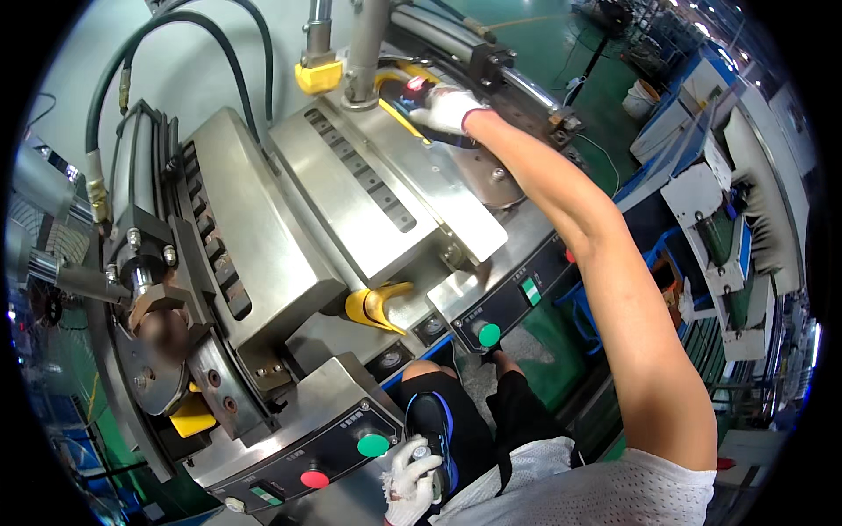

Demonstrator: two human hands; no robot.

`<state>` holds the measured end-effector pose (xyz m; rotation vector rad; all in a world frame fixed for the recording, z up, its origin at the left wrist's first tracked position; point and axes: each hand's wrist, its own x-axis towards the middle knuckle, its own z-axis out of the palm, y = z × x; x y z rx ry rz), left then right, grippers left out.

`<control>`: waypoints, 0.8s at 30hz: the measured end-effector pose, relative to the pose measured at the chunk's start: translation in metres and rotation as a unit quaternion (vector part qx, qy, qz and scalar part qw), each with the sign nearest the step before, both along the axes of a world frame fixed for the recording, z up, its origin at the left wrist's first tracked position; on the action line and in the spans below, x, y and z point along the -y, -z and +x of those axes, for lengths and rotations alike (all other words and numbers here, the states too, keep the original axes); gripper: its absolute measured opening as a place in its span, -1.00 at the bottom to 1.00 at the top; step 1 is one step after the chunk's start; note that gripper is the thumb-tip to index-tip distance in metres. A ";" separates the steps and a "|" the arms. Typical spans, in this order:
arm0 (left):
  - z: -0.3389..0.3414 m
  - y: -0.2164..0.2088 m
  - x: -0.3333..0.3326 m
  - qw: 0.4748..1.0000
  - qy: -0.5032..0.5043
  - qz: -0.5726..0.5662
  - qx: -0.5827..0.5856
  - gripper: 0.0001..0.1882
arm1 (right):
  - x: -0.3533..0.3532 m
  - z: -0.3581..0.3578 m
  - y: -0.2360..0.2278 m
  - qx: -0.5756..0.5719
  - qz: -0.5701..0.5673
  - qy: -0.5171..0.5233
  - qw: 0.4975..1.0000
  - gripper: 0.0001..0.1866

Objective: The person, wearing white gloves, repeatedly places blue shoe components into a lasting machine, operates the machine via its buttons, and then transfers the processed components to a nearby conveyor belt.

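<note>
My left hand, in a white glove, is low in the picture over my lap. Its fingers are closed at the end of a dark shoe with a blue-purple sole edge, beside a small round metal piece. My right arm stretches to the far side of the machine. There my gloved right hand is closed around a dark shoe at the machine's far station, close to a yellow pad. A bright red spot shows near its fingers. The hand hides much of that shoe.
The steel machine carries a yellow block, a yellow curved pad, green buttons and a red button. Black hoses arch over its left part. Blue crates and a brush-edged rack stand at right.
</note>
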<state>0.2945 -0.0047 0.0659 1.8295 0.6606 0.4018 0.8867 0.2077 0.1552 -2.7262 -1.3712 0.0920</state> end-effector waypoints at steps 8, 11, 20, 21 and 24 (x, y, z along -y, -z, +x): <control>0.012 0.007 0.001 0.996 0.080 0.023 0.022 -0.70 | 0.218 -0.212 0.019 -0.063 0.434 -0.225 0.870 -0.29; 0.024 -0.006 0.003 0.993 0.098 0.066 0.007 -0.73 | 0.253 -0.264 0.072 -0.071 0.289 -0.174 0.939 -0.07; 0.050 -0.004 0.045 0.990 0.087 0.109 0.013 -0.75 | 0.390 -0.309 0.070 -0.263 0.277 -0.079 0.921 0.13; 0.058 -0.014 0.051 0.990 0.080 0.118 0.007 -0.75 | 0.422 -0.324 0.068 -0.304 0.280 -0.073 0.907 0.15; 0.093 -0.028 0.067 0.985 0.092 0.139 0.039 -0.72 | 0.502 -0.359 0.042 -0.458 0.196 -0.008 0.867 0.28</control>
